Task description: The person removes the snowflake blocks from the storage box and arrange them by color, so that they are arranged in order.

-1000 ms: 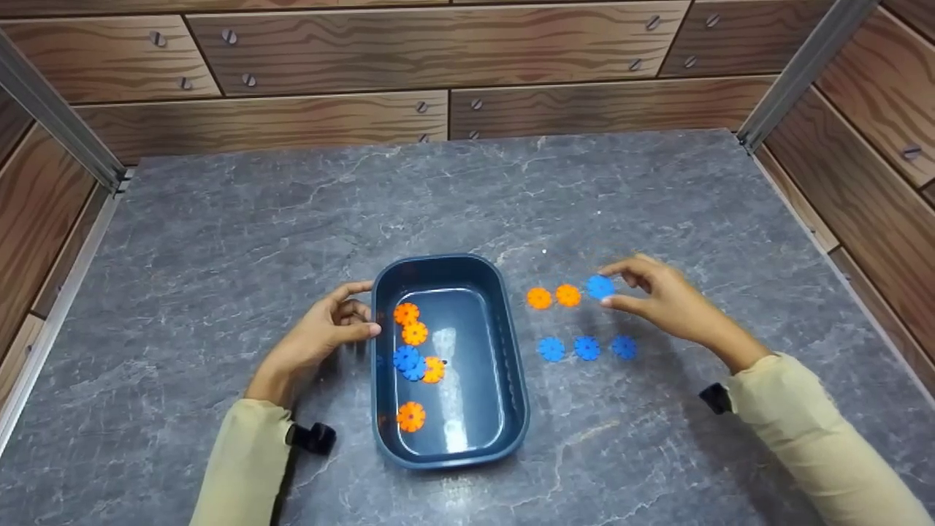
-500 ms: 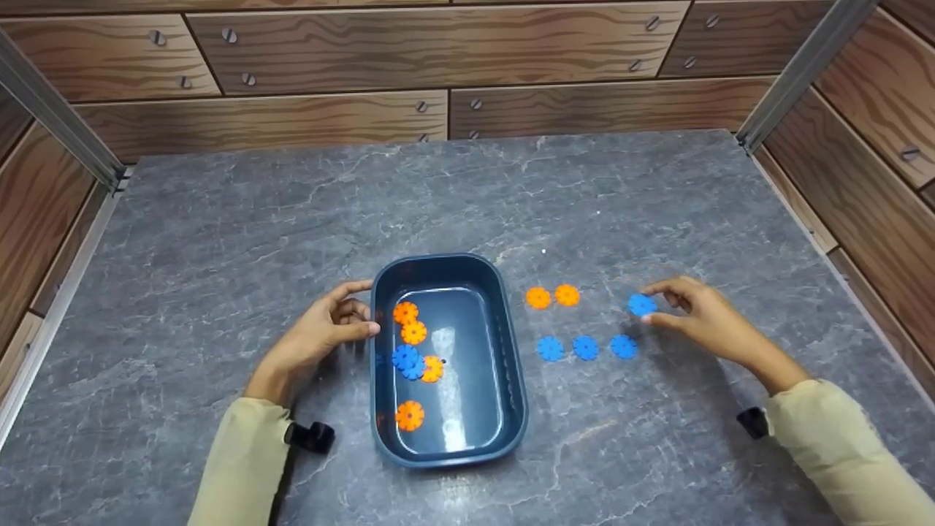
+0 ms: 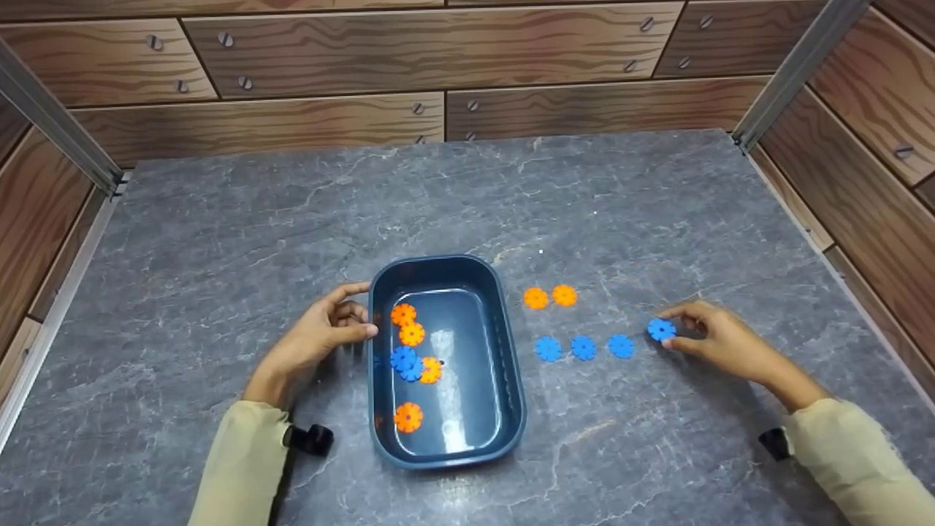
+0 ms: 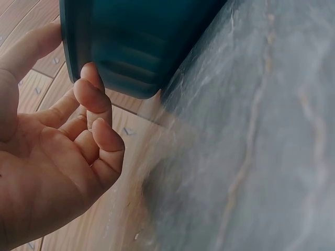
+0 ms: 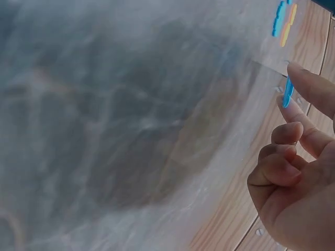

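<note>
A dark blue plastic tub (image 3: 447, 462) stands in the middle, with my left hand (image 3: 321, 329) at its left side. The left thumb and index finger hold its rim, the other fingers curled below, as the left wrist view shows. My right hand (image 3: 719, 343) pinches a blue notched flower-shaped disc (image 3: 662, 329) between thumb and index finger. In the right wrist view this disc (image 5: 287, 93) shows edge-on at the fingertips. To its left lies a row of blue discs, the nearest disc (image 3: 621, 346) at the row's right end. Behind them lie two orange discs (image 3: 536, 298).
Inside the tub, several orange discs (image 3: 408, 417) and overlapping blue discs (image 3: 404, 359) lie toward the left wall. The grey marbled table (image 3: 329, 204) is bordered by wood-patterned panels (image 3: 424, 51) at back and sides.
My right hand has lifted the blue disc from beside the orange pair and carried it right and nearer, to the right end of the blue row. The left hand stays at the tub.
</note>
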Demonstrator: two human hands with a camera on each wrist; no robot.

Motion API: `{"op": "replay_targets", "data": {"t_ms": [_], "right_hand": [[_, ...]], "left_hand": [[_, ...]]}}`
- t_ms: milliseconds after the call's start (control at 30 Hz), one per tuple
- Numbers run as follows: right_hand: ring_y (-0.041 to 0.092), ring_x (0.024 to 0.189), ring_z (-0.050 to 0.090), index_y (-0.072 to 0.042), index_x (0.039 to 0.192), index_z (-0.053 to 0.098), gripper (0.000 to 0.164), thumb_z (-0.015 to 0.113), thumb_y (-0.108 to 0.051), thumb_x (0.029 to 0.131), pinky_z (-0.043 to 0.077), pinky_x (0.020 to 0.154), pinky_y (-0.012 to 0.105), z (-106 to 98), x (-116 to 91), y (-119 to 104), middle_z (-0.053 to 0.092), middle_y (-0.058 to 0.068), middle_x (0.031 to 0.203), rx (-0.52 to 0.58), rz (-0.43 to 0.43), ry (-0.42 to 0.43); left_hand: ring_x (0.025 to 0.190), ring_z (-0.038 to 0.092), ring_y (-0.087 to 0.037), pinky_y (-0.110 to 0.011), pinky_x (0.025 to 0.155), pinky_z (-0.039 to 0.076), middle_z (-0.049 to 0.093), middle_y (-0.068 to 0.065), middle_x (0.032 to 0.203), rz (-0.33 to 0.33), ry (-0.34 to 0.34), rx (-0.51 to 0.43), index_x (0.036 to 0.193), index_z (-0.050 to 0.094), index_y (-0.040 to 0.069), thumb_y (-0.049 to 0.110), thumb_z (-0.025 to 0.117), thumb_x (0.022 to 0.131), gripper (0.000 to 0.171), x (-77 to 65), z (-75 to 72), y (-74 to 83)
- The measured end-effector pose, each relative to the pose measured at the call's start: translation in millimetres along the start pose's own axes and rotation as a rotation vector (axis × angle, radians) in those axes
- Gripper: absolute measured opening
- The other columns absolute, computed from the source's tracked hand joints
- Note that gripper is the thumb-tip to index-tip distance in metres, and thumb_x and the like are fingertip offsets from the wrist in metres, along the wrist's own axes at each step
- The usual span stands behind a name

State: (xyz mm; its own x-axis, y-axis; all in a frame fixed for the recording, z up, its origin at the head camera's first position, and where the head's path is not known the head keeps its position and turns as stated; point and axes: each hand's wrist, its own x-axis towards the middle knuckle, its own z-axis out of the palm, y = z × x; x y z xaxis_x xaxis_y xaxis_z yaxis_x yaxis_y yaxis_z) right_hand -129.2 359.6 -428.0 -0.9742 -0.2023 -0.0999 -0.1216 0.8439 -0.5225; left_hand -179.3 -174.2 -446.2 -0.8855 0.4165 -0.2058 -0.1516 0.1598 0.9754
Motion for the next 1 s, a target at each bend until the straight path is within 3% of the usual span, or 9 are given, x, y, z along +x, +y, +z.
{"op": "replay_targets", "data": {"t_ms": [400,1000], "right_hand": [[0.012,0.079,0.044,-0.004,0.118,0.065,0.040,0.074,-0.023,0.084,0.037,0.066,0.024,2.5,-5.0,5.0,0.054,0.005,0.090,-0.019,0.004,-0.047],[0.008,0.076,0.040,-0.003,0.119,0.065,0.043,0.077,-0.016,0.081,0.035,0.066,0.024,8.7,-0.9,6.8,0.050,0.002,0.085,-0.023,-0.043,-0.052]], "left_hand": [[0.083,0.055,-0.009,-0.020,0.077,0.048,0.054,0.002,0.092,-0.003,0.007,-0.008,0.144,0.033,0.001,0.007,0.071,0.085,0.070,-0.5,0.6,-1.1],[0.082,0.054,-0.009,-0.021,0.077,0.048,0.053,0.001,0.091,0.002,0.003,-0.029,0.143,0.034,0.002,0.006,0.070,0.085,0.068,-0.6,1.1,-0.6]]}}
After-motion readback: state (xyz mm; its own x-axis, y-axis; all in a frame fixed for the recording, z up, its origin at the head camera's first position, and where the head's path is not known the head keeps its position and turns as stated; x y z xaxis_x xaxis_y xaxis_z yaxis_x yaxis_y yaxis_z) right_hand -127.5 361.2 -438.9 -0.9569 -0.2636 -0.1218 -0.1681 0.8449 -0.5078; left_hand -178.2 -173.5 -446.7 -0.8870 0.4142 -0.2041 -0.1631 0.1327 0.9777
